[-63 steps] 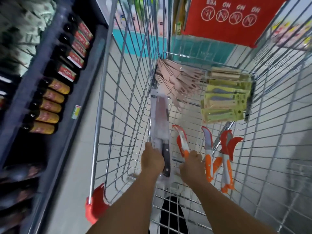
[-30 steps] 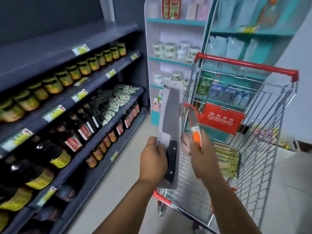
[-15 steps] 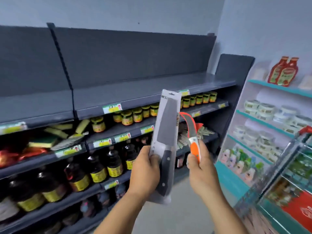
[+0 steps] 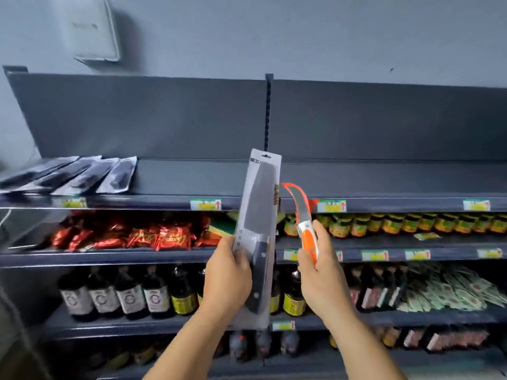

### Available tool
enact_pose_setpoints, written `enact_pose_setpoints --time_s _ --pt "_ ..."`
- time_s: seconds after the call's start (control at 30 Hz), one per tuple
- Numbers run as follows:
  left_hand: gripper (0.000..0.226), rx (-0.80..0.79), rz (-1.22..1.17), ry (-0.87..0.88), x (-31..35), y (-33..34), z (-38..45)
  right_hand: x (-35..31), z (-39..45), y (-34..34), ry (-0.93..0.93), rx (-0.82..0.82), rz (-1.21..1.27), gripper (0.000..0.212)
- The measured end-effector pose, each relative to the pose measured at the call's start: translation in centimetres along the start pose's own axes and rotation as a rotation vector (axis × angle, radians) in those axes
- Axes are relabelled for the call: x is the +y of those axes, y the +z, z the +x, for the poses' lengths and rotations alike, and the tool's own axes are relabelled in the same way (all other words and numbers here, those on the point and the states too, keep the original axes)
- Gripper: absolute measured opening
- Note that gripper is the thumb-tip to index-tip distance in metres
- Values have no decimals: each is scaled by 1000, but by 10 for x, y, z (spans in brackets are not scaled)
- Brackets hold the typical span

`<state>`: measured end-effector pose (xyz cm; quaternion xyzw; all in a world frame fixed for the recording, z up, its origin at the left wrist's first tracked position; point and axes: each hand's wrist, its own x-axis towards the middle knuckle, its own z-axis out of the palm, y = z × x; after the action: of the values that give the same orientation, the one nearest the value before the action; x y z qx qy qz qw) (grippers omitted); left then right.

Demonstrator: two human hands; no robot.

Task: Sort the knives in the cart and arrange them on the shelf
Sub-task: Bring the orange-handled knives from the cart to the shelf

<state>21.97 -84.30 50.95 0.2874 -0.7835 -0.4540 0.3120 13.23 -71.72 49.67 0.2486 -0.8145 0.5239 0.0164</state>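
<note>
My left hand (image 4: 226,278) grips a packaged cleaver (image 4: 259,212) by its black handle, the grey card upright in front of the shelves. My right hand (image 4: 319,272) holds a small curved knife (image 4: 303,212) with an orange-and-white handle and a red blade guard, tip up. Both are at chest height, close together. The dark top shelf (image 4: 356,179) behind them is bare on the right. Several packaged cleavers (image 4: 82,175) lie in a row at its left end. The cart is out of view.
Below the top shelf are red snack packets (image 4: 142,235), jars (image 4: 411,223) and dark sauce bottles (image 4: 129,294) on lower shelves. Green sachets (image 4: 452,289) lie at the right. A grey box (image 4: 92,31) hangs on the wall above.
I have lifted both knives out of the cart and turned left to face the shelf unit head-on. The cart has left the view. Both grips are unchanged.
</note>
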Motion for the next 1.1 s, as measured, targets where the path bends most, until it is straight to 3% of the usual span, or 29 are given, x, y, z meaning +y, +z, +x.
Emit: enact_pose_setpoints --time_s 0.3,0.43,0.53,0.7,0.93,1.1 --pt "17 83 101 21 -53 -110 124 -74 74 139 -53 -65 17 54" --pt "44 105 178 -17 -70 -147 174 -95 99 183 -17 -79 -13 51" --pt "51 98 193 -27 -80 -165 210 -106 120 210 -35 -88 -36 49" --pt "50 105 262 -86 -94 -177 270 -119 163 248 -51 -136 -73 45" --pt "58 -17 383 -182 -103 -169 329 -121 231 286 -11 -215 -261 48" --pt "49 -16 519 -244 -115 -163 364 -109 281 312 -8 -254 -397 51"
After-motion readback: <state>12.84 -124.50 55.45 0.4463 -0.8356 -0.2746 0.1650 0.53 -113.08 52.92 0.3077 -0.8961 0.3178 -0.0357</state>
